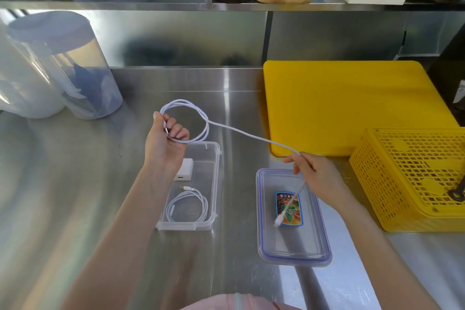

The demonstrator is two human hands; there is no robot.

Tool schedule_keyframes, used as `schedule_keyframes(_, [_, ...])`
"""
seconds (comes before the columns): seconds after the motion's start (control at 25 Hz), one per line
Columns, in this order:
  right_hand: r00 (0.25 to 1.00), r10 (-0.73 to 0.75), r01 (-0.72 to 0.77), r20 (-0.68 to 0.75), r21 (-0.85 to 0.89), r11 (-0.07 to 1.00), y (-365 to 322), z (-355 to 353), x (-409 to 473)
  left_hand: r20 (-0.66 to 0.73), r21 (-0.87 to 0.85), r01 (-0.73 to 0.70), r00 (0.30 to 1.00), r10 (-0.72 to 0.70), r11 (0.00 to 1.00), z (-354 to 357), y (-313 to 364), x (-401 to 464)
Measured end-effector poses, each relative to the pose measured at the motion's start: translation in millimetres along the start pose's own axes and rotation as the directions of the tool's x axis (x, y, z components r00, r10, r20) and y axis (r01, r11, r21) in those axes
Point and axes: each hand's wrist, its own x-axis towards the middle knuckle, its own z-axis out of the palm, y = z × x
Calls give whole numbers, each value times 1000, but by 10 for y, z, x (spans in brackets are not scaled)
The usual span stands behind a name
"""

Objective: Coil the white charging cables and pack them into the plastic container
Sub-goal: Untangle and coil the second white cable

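We are midway through coiling the second cable (226, 128): our left hand (167, 137) grips the loops already made, held above the far end of the container (214, 184), while our right hand (314, 171) pinches the loose tail, whose plug (278, 221) hangs over the lid (294, 257) to the right. One coil (187, 205) and a charger (184, 168) already lie in the container. Next, we judge, the right hand should bring the tail round into another loop.

The colourful label (289, 209) on the lid (266, 246) carries print too blurred to read.
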Motion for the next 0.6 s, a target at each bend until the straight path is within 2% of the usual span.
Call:
schedule_keyframes(0.08, [1000, 15, -15, -10, -4, 1000, 35, -75, 3, 7, 28, -18, 1000, 17, 999, -16, 23, -11])
schedule_keyframes(0.2, [998, 48, -49, -33, -9, 999, 51, -61, 26, 24, 41, 35, 999, -36, 999, 25, -140, -90])
schedule_keyframes(0.28, [996, 91, -92, 18, 36, 995, -2, -12, 40, 50, 21, 86, 995, -87, 996, 50, -265, -166])
schedule_keyframes(0.32, [992, 96, -97, 79, 14, 995, -40, 7, 41, 70, 23, 112, 991, -113, 993, 60, -312, -200])
schedule_keyframes(0.4, [954, 91, -38, 285, -186, 982, -99, 14, 52, 114, 65, 147, 981, -154, 987, 87, -376, -259])
schedule_keyframes(0.48, [850, 138, 7, 509, -272, 962, -207, 1, 54, 154, 130, 153, 973, -173, 980, 114, -393, -304])
schedule_keyframes(0.52, [814, 136, -9, 565, -220, 975, -294, -4, 53, 175, 150, 159, 967, -184, 976, 130, -389, -322])
schedule_keyframes(0.56, [814, 110, -54, 570, -115, 992, -371, -3, 55, 196, 155, 170, 960, -199, 973, 142, -387, -345])
schedule_keyframes(0.6, [846, 72, -92, 529, 11, 996, -428, 6, 64, 221, 150, 184, 951, -215, 971, 157, -398, -372])
